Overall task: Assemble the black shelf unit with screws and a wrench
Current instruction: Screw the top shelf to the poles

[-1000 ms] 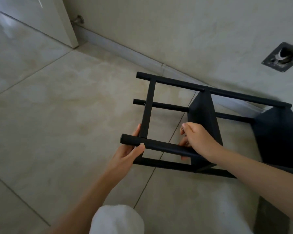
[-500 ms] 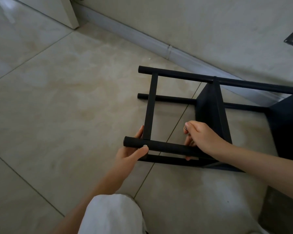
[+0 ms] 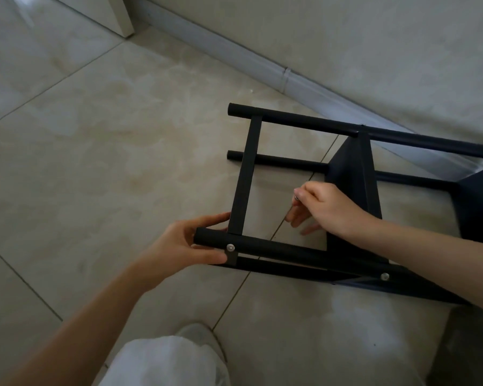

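Lying on its side on the tiled floor [image 3: 95, 162], close to the wall [image 3: 374, 37], the black shelf [image 3: 354, 174] looks well on the way to being built. Its four round posts run roughly level with the floor, a flat crossbar [image 3: 247, 174] joins the two upper ones at the near end, and at least two dark panels sit fixed between them. The frame holds its shape, so most joints must already be made.

On the near post [image 3: 276, 247] two silver screws show: one [image 3: 230, 247] by the crossbar joint, another [image 3: 384, 276] further along at the first panel. What is left, I would judge, is fitting the last fasteners and tightening them all; no wrench is in sight.

The left hand [image 3: 184, 243] grips the end of that near post, thumb under and fingers over, steadying the frame. The right hand [image 3: 324, 207] hovers inside the frame just before the first panel, touching nothing of the shelf that I can see. Its thumb and forefinger are pinched on something small and silvery [image 3: 297, 198], perhaps a screw or washer, though it is too tiny to be sure; the other fingers hang loose.

A white-clad knee [image 3: 165, 360] shows at the bottom.
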